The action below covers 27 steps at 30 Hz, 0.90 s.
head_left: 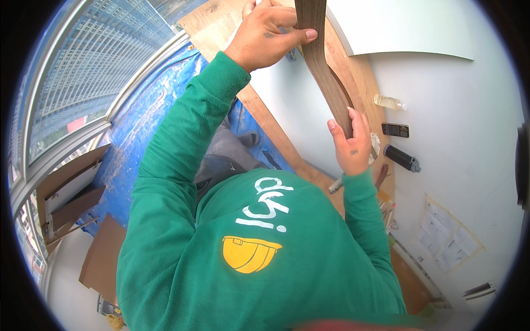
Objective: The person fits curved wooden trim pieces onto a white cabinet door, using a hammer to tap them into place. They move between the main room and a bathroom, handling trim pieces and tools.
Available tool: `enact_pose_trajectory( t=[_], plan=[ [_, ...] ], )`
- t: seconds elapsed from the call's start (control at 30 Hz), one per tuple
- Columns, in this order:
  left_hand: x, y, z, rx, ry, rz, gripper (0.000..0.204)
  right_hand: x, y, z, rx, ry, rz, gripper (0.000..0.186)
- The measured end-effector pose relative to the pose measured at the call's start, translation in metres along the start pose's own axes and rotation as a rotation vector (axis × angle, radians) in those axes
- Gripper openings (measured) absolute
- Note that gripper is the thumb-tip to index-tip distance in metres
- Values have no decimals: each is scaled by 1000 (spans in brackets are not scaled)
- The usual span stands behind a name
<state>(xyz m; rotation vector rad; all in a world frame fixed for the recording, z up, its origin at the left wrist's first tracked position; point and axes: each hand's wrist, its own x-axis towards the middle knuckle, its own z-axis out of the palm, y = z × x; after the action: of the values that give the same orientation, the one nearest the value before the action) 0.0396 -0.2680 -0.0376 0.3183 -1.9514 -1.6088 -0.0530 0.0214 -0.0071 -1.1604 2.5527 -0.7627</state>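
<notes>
A long brown wood-grain edging strip point(319, 60) runs from the top edge of the view toward me, bending along its length. My left hand point(270, 36) pinches its left edge between thumb and fingers, high in the view. Lower and to the right, my right hand point(353, 143) is closed around the strip's near end, thumb on one side and fingers on the other. Below the strip lies a pale smooth panel point(292, 105) on a wooden board point(265, 116). What lies behind my left fingers is partly hidden.
Right of the board are a clear bottle point(390, 102), a phone point(396, 130) and a black cylinder point(402, 158). Paper drawings point(448, 231) are taped at the right. Blue sheeting point(141, 105) covers the floor beside the window at left. Brown boards point(72, 193) lean there.
</notes>
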Motion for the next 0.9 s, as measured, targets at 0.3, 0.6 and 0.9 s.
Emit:
enact_pose_trajectory(
  t=[0.3,0.6,0.9],
  plan=[
    [6,3,-10,165,65,261,17,-5,1,5,6,8,17,51],
    [17,-21,-30,-143,192,-228,24,-9,-8,4,21,-24,13,49],
    [17,-40,-45,-213,268,-250,29,-11,-14,5,30,-8,22,46]
  ],
)
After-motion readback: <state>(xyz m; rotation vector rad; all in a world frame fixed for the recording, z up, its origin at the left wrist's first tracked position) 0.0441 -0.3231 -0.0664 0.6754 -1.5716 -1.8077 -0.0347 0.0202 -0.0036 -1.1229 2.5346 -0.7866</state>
